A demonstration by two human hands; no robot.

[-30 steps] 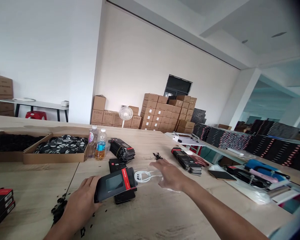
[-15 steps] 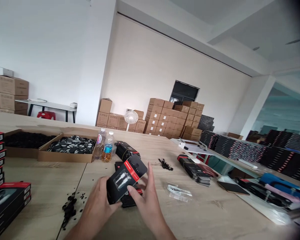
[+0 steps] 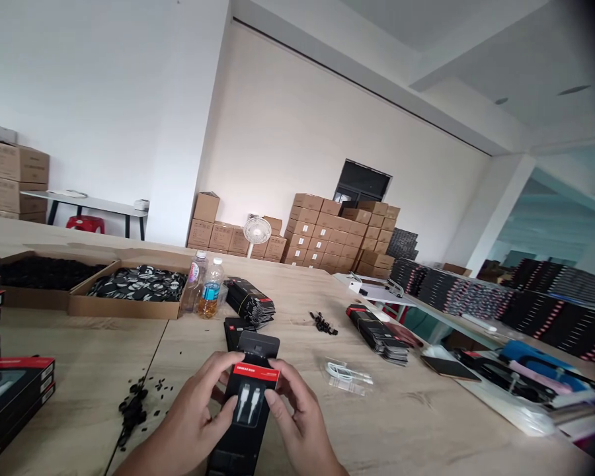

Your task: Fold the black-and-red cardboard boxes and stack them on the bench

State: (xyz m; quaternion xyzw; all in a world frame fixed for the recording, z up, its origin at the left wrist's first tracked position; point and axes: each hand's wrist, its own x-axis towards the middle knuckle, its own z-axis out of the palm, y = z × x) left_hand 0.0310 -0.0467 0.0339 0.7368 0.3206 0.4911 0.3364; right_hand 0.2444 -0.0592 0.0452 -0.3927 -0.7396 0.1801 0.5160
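Observation:
Both my left hand (image 3: 196, 403) and my right hand (image 3: 295, 416) grip the sides of a black retail box (image 3: 245, 413) with a red band. Its window shows a white cable. Behind the box, a flat black package (image 3: 235, 330) lies on the wooden table (image 3: 297, 436). A transparent bag with a coiled white cable (image 3: 346, 375) lies to the right of my right hand, not touching it. Small black loose parts (image 3: 133, 408) are scattered left of my left hand.
Farther along the table are a stack of black packages (image 3: 250, 302), a banded stack (image 3: 378, 335), several red-topped black boxes (image 3: 14, 396), plastic bottles (image 3: 203, 287) and cardboard trays of black items (image 3: 129, 294). Stacked cartons stand along the back wall.
The black box has turned from lying sideways to upright with its window facing me. My right hand has moved from the bagged cable onto the box. The view has shifted slightly.

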